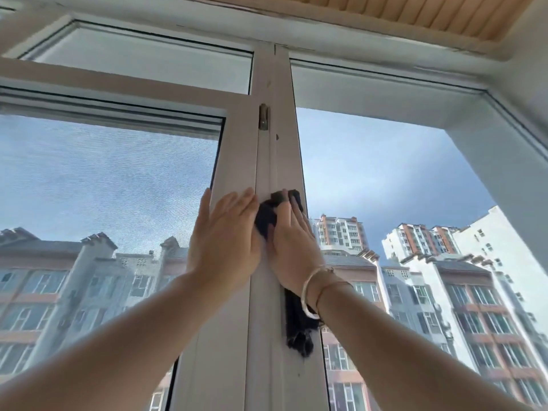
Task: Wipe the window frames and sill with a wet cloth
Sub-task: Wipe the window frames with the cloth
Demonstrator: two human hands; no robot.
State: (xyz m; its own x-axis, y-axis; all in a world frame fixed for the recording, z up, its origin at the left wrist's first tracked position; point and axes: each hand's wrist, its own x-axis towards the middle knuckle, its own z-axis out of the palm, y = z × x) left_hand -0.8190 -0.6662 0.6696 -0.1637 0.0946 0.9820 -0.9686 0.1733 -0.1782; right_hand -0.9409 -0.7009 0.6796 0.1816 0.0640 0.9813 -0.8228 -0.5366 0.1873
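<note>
A white vertical window frame post [274, 155] runs up the middle of the view between two panes. My right hand [293, 244] presses a dark cloth [267, 216] flat against the post; the cloth's loose end [298, 327] hangs down below my wrist. My left hand [228, 235] lies flat on the left side of the same post, fingers together and pointing up, touching the cloth's left edge. A small metal fitting [263, 117] sits on the post well above both hands.
A horizontal white frame bar [118, 84] crosses the upper left, above a pane covered by insect mesh [103, 179]. The right pane [385, 179] shows sky and apartment blocks. A white wall return [504, 149] and a slatted wooden ceiling [415, 13] close the upper right.
</note>
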